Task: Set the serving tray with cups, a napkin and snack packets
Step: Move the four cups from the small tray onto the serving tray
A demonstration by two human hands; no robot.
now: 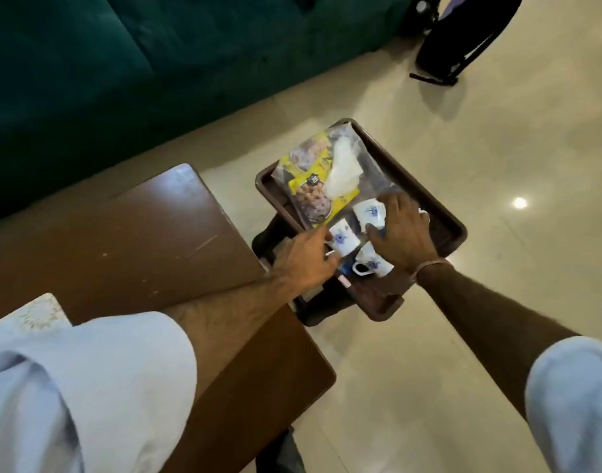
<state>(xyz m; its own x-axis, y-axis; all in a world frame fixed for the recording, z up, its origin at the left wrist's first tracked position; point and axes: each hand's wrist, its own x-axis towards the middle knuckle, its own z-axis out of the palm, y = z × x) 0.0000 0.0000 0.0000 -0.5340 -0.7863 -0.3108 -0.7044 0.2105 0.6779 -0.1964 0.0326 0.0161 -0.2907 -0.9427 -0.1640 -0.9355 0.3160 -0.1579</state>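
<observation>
While both hands work over the near end of the tray (446, 230), the head view shows the task close to finished: cups, packets and napkin all lie inside the rim. The tray is a dark rectangle resting on a dark stand beside the table (139, 233), its long axis running from about 11 o'clock down to 5 o'clock, far end toward the sofa (122, 63).

The packets (309, 186) fill the far half, at 11 o'clock from the hands, their length lying along the tray's axis. The napkin (342, 172) sits crumpled on top of them.

Three white cups with blue print cluster at the near end. The left hand (303, 259) comes in from 8 o'clock, fingers loosely curled against the side of the left cup (340, 238); whether it truly grips it I cannot tell. The right hand (400, 233) comes in from 4 o'clock, spread wide and flat, palm down over the far cup (369, 213) and the near cup (373, 262), touching or just above them and holding nothing that I can see.

The near cup's handle points toward 8 o'clock, at the left hand, so that hand looks nearer for turning it. A likely next move is nudging the cups into a tidy group; they stand close enough to knock.
</observation>
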